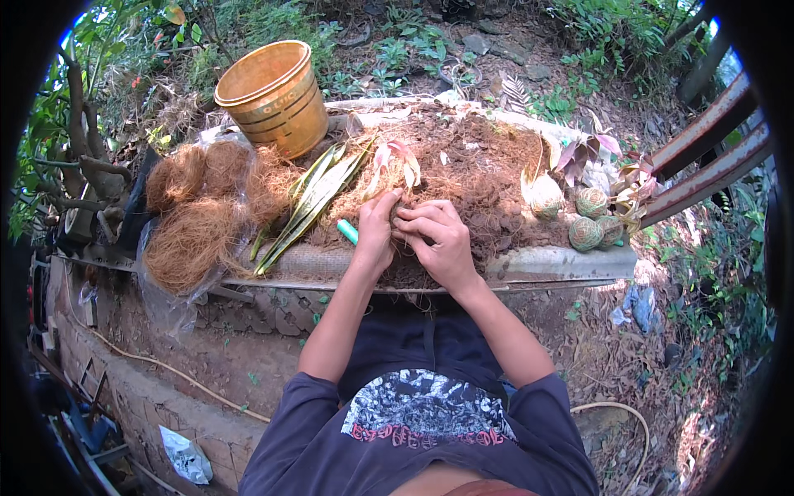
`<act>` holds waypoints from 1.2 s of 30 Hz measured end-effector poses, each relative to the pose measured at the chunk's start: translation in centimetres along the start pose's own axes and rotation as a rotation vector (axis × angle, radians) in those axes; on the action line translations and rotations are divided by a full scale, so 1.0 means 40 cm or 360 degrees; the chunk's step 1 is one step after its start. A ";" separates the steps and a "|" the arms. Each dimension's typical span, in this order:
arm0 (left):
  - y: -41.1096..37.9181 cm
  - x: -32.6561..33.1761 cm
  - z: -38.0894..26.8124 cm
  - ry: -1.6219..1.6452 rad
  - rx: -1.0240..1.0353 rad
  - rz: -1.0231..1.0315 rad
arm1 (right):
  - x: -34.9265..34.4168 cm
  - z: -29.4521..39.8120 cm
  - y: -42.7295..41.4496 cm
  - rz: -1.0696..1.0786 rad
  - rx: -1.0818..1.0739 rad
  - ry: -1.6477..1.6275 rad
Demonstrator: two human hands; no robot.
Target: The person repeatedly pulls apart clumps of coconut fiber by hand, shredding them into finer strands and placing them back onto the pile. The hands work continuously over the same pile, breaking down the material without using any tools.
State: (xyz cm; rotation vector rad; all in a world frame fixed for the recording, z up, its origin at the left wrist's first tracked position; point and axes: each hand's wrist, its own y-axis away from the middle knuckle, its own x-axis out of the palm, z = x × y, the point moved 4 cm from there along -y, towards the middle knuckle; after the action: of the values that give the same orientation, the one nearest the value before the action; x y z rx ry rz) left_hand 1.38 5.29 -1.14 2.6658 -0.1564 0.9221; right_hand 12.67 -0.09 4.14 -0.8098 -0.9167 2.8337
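Over the near edge of the soil heap, my left hand [375, 232] grips the base of a small plant with pink and pale green leaves [396, 162]. My right hand [441, 240] is bent around the dark root clump just beneath it, with fingertips pinched together close to my left thumb. My fingers hide most of the clump. A green cylindrical object [348, 231], perhaps a handle, pokes out beside my left hand. Long variegated leaves [319, 201], like a snake plant's, lie left of it. Loose brown soil and fibre [477, 186] spread behind both hands.
Coconut-fibre bundles [192, 242] sit on clear plastic at left, below a yellow-orange bucket [273, 102]. Several string-wrapped plant balls [586, 233] stand at right, near rusty metal bars [701, 177]. A hose [180, 385] runs along the ground beyond the table's front edge [558, 285].
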 end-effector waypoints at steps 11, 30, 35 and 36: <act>0.049 0.021 -0.029 0.0471 -0.0384 0.0105 | -0.049 0.031 -0.040 0.0290 -0.0496 0.0026; 0.023 0.041 -0.044 0.0504 0.0452 0.0239 | 0.036 -0.021 0.064 -0.0121 0.1050 -0.1480; 0.037 0.018 -0.003 -0.0436 0.0963 0.0028 | 0.057 -0.007 0.071 -0.0141 0.1308 -0.1614; 0.039 0.020 -0.002 -0.0446 0.0992 0.0034 | 0.067 -0.017 0.076 -0.0197 0.1297 -0.1595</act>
State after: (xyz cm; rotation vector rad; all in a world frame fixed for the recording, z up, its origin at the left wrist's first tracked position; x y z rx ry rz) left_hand 1.63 3.87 -0.18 3.3695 0.0541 0.6739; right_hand 11.01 -1.69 0.71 0.7582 0.2573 2.9633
